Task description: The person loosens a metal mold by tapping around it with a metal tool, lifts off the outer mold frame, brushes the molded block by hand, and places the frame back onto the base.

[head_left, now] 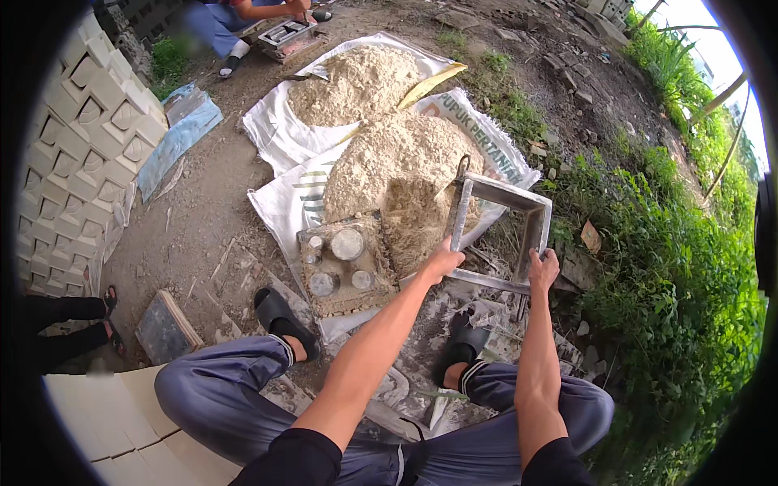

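Observation:
My left hand (442,261) is closed on the near left corner of a square metal mould frame (509,193). My right hand (544,269) grips its near right corner. The frame is held tilted in the air, with a wire loop on its far left corner and open space inside it. Left of the frame lies a square mould base (331,301) dusted with pale grit, with several round plugs standing up from it, one larger disc (348,244) among them. Just beyond the base rises a heap of pale, damp-looking powdery mix (397,158), dug into at its near side.
White woven sacks (271,134) lie under the mix, with a second heap (356,81) behind. Stacked pale blocks (77,154) stand at left, a flat board (168,326) nearer. Another person (219,28) works at a mould far off. Green plants (648,267) grow at right.

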Available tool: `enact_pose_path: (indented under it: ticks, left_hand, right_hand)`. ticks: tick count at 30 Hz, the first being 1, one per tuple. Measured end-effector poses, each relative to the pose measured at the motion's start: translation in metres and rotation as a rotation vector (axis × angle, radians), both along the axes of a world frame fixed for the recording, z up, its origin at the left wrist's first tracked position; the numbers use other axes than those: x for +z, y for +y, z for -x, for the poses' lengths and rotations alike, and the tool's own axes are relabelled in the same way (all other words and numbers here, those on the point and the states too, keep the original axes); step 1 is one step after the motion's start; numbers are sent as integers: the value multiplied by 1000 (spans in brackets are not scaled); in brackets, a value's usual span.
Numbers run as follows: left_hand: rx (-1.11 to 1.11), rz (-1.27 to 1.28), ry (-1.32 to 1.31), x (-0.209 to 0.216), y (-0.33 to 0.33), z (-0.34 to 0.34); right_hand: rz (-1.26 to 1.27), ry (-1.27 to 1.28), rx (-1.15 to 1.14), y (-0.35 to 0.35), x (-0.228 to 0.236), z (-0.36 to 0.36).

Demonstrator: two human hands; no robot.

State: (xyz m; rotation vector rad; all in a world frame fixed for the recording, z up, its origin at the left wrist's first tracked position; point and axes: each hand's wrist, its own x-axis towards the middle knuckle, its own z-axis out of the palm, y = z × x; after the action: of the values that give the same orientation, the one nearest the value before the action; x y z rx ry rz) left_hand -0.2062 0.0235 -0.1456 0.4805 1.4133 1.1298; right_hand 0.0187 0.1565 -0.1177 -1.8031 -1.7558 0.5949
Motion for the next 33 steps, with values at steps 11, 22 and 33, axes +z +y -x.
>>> enact_pose_path:
  ticks: [11,22,33]
  left_hand:
    - [-339,118,278,-12,28,-24]
    - [350,689,880,-16,-242,-1]
    - [314,824,1048,-105,-258,37]
  right_hand:
    - [141,-173,-225,18,-50,-32]
    - [63,-140,1055,-242,-47,155]
    - [275,157,378,-323,-102,160]
